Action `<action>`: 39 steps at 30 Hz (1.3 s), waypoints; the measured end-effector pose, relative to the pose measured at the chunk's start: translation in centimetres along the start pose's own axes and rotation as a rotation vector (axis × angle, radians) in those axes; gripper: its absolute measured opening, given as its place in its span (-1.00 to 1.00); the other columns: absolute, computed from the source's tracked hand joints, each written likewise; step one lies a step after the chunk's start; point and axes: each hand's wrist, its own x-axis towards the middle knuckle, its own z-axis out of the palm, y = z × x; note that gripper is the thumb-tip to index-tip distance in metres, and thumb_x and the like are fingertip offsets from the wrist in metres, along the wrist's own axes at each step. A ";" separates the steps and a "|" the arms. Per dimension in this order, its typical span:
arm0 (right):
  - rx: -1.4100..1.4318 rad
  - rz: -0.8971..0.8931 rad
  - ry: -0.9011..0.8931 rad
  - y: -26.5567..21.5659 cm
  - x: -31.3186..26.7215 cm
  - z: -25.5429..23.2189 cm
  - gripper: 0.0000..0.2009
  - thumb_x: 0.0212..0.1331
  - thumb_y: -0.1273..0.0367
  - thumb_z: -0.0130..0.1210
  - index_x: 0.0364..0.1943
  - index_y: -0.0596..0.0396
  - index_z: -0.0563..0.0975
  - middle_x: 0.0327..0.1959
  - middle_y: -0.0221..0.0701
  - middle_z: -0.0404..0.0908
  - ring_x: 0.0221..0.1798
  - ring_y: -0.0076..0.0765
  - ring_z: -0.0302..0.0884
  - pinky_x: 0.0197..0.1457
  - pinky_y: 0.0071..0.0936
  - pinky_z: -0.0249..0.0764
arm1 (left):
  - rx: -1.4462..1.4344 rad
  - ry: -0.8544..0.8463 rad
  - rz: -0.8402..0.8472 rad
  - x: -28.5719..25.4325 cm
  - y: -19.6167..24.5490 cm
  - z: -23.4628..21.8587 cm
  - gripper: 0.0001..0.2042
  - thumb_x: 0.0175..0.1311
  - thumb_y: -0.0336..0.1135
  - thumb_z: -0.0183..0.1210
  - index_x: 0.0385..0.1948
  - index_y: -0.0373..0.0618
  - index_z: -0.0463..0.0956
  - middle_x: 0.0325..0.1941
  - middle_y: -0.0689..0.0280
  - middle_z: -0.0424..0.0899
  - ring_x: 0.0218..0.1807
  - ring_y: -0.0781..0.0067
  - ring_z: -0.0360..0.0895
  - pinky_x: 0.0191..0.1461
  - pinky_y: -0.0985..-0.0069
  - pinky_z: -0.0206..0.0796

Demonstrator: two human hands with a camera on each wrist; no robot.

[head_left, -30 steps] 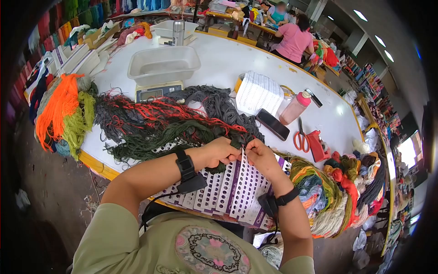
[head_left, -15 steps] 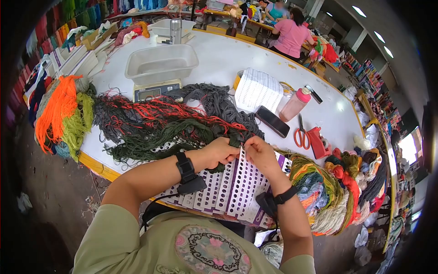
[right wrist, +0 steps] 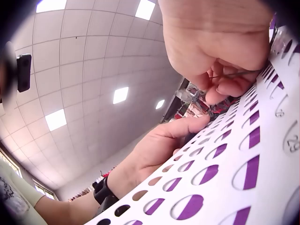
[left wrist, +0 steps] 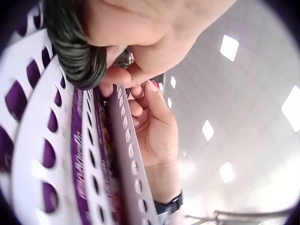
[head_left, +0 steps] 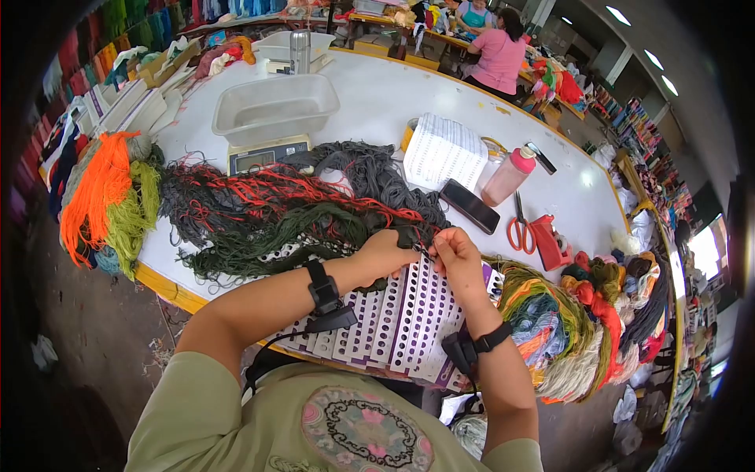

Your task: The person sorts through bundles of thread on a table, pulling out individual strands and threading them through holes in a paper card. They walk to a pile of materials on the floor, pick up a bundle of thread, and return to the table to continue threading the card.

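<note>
- Our left hand [head_left: 384,256] pinches the card [right wrist: 271,145] by its top end, over other cards; our right hand [head_left: 458,256] pinches a thread [right wrist: 236,74].
- Card: probably light, easily creased; we'd grip its edge.
- Thread: likely soft, tangle-prone; we'd pinch near the hole.

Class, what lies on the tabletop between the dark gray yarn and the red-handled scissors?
A phone lies between the yarn and scissors, as the head view shows.

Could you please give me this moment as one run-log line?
left hand: holds dark green skein | right hand: pinches thin thread | punched cards: by both hands | scissors: lying on table
</note>
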 end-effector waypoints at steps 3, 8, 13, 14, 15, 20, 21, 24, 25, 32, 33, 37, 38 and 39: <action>-0.017 0.005 -0.022 0.6 -0.1 0.1 -0.96 0.30 0.45 0.00 -0.30 0.08 0.47 -0.53 -0.57 0.50 -0.59 -0.76 0.30 -0.53 -0.75 0.21 | 0.854 0.179 0.492 1.3 0.0 -0.5 -0.71 0.06 -0.15 0.24 -0.52 -0.26 0.56 -0.55 0.21 0.63 -0.59 0.46 0.55 -0.55 0.50 0.34; 0.048 0.009 -0.025 0.9 -0.4 0.1 -0.96 0.28 0.44 0.03 -0.31 0.07 0.48 -0.56 -0.61 0.46 -0.61 -0.78 0.21 -0.54 -0.75 0.15 | 0.850 0.069 0.256 1.6 2.4 -0.9 -0.71 0.07 -0.15 0.19 -0.67 -0.20 0.61 -0.71 0.31 0.62 -0.69 0.45 0.55 -0.46 0.49 0.44; 0.058 0.031 -0.023 0.9 -0.4 -0.1 -0.95 0.29 0.43 0.03 -0.31 0.07 0.48 -0.56 -0.61 0.46 -0.60 -0.79 0.21 -0.54 -0.75 0.14 | 0.733 0.105 0.193 2.3 2.9 -1.2 -0.70 0.12 -0.20 0.13 -0.66 -0.26 0.60 -0.70 0.23 0.64 -0.64 0.41 0.58 -0.48 0.49 0.45; 0.054 0.037 -0.025 0.9 -0.4 -0.1 -0.95 0.29 0.43 0.03 -0.31 0.07 0.48 -0.56 -0.61 0.46 -0.60 -0.79 0.21 -0.53 -0.76 0.14 | 0.619 0.102 0.141 2.3 2.9 -1.3 -0.69 0.15 -0.21 0.12 -0.65 -0.27 0.60 -0.69 0.23 0.64 -0.67 0.44 0.56 -0.55 0.52 0.42; 0.057 0.036 -0.023 0.9 -0.4 -0.1 -0.95 0.29 0.43 0.03 -0.31 0.07 0.48 -0.56 -0.61 0.46 -0.60 -0.79 0.21 -0.53 -0.76 0.14 | 0.622 0.102 0.141 2.5 2.8 -1.5 -0.69 0.15 -0.21 0.12 -0.65 -0.27 0.60 -0.69 0.23 0.64 -0.67 0.44 0.56 -0.55 0.52 0.42; 0.016 0.046 -0.044 1.1 -0.4 -0.2 -0.95 0.29 0.44 0.02 -0.32 0.07 0.47 -0.56 -0.62 0.45 -0.57 -0.79 0.21 -0.50 -0.76 0.15 | 0.425 0.084 0.071 2.7 2.3 -2.0 -0.71 0.22 -0.23 0.12 -0.55 -0.30 0.58 -0.64 0.20 0.63 -0.78 0.58 0.33 -0.69 0.58 0.19; 0.019 0.046 -0.044 1.1 -0.3 -0.2 -0.95 0.29 0.44 0.02 -0.32 0.07 0.47 -0.56 -0.62 0.45 -0.57 -0.79 0.21 -0.50 -0.76 0.15 | 0.428 0.085 0.069 2.5 2.4 -2.0 -0.71 0.22 -0.23 0.12 -0.55 -0.30 0.58 -0.64 0.20 0.63 -0.78 0.58 0.33 -0.69 0.58 0.19; 0.008 0.033 -0.042 1.2 -0.3 -0.2 -0.95 0.29 0.44 0.02 -0.32 0.08 0.47 -0.55 -0.61 0.45 -0.57 -0.79 0.21 -0.49 -0.76 0.15 | 0.464 0.059 0.046 2.1 2.4 -1.9 -0.73 0.24 -0.25 0.11 -0.52 -0.30 0.58 -0.63 0.21 0.63 -0.77 0.58 0.32 -0.68 0.59 0.17; 0.013 0.040 -0.046 1.0 -0.4 -0.2 -0.95 0.29 0.44 0.02 -0.32 0.08 0.47 -0.55 -0.61 0.46 -0.55 -0.79 0.23 -0.48 -0.75 0.16 | 0.444 0.047 0.043 2.1 2.1 -2.0 -0.74 0.24 -0.25 0.10 -0.49 -0.29 0.58 -0.62 0.21 0.63 -0.77 0.58 0.32 -0.68 0.59 0.16; -0.052 0.024 -0.072 1.6 -0.4 -0.1 -0.96 0.27 0.46 0.04 -0.32 0.09 0.50 -0.54 -0.62 0.44 -0.48 -0.77 0.27 -0.40 -0.73 0.21 | 0.386 -0.126 -0.046 0.5 2.0 -1.9 -0.78 0.24 -0.26 0.12 -0.43 -0.26 0.57 -0.55 0.24 0.64 -0.74 0.61 0.33 -0.68 0.63 0.13; -0.052 0.025 -0.073 1.7 -0.4 -0.1 -0.96 0.27 0.46 0.04 -0.32 0.09 0.50 -0.54 -0.62 0.44 -0.48 -0.77 0.27 -0.40 -0.73 0.21 | 0.385 -0.125 -0.047 0.2 2.0 -1.8 -0.78 0.24 -0.26 0.12 -0.43 -0.26 0.57 -0.55 0.24 0.64 -0.74 0.61 0.33 -0.68 0.63 0.13; -0.064 -0.038 -0.082 2.4 -0.2 0.1 -0.97 0.25 0.48 0.06 -0.33 0.12 0.50 -0.54 -0.64 0.44 -0.47 -0.78 0.26 -0.40 -0.72 0.23 | 0.330 -0.129 -0.031 0.0 1.4 -1.3 -0.81 0.22 -0.30 0.15 -0.46 -0.26 0.54 -0.53 0.27 0.60 -0.68 0.62 0.37 -0.69 0.65 0.07; -0.071 -0.047 -0.083 2.6 -0.1 0.1 -0.97 0.25 0.48 0.06 -0.33 0.13 0.50 -0.54 -0.64 0.44 -0.47 -0.78 0.26 -0.40 -0.72 0.24 | 0.243 -0.123 -0.038 0.1 1.3 -1.3 -0.83 0.21 -0.32 0.15 -0.46 -0.25 0.53 -0.54 0.28 0.57 -0.67 0.63 0.36 -0.69 0.66 0.05; -0.072 -0.047 -0.083 2.7 -0.1 0.1 -0.97 0.25 0.48 0.06 -0.33 0.13 0.50 -0.54 -0.64 0.44 -0.47 -0.78 0.26 -0.40 -0.72 0.24 | 0.157 -0.118 -0.044 0.1 1.3 -1.2 -0.84 0.21 -0.33 0.16 -0.47 -0.25 0.53 -0.55 0.29 0.55 -0.67 0.63 0.36 -0.69 0.67 0.02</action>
